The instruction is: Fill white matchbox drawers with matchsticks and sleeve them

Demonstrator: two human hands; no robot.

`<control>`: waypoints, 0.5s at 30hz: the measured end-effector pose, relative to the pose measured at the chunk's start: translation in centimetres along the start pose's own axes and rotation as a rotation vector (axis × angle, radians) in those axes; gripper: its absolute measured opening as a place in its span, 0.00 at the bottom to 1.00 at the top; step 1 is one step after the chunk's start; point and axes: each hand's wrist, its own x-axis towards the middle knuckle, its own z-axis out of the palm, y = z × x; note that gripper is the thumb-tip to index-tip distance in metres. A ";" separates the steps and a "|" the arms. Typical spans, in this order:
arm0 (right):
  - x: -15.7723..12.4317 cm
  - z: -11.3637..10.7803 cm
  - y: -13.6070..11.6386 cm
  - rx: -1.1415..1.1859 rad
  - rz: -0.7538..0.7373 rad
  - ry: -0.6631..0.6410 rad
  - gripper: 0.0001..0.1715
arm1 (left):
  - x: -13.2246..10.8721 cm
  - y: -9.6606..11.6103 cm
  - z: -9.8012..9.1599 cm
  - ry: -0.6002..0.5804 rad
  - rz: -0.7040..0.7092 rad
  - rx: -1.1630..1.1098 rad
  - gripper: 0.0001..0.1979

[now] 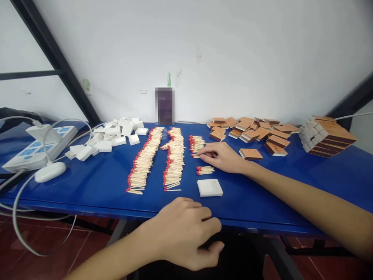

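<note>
My right hand (222, 156) is over the blue table, its thumb and fingertips pinched at the pale end of a match (196, 156). That match lies at the near end of a short row of red-headed matches (197, 144). Just below the hand is a small separate group of matches (205, 170). A white matchbox tray (210, 188) lies nearer the front edge; which side faces up is unclear. My left hand (186, 232) hangs by that edge with loosely bent fingers and the thumb apart, nothing visible in it.
Two long match rows (145, 159) (174, 159) run toward the wall. White trays (109, 136) are heaped at left, near a power strip (40, 146) with cables. Orange matchbox sleeves (251, 154) lie scattered at right, beside stacked matchboxes (332, 134). A blurred dark rectangle (165, 105) stands behind.
</note>
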 end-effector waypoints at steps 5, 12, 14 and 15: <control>0.0 0.0 0.0 -0.004 -0.008 -0.002 0.15 | 0.0 -0.1 0.0 -0.001 -0.001 0.005 0.12; -0.1 0.0 0.0 0.001 -0.026 -0.017 0.14 | 0.0 -0.1 0.0 0.005 0.004 0.003 0.12; -0.1 0.0 0.0 0.004 -0.028 -0.019 0.15 | 0.0 -0.1 0.1 0.003 0.003 0.001 0.12; -0.1 0.0 0.0 0.004 -0.027 -0.021 0.15 | 0.0 -0.1 0.1 0.003 0.001 0.002 0.12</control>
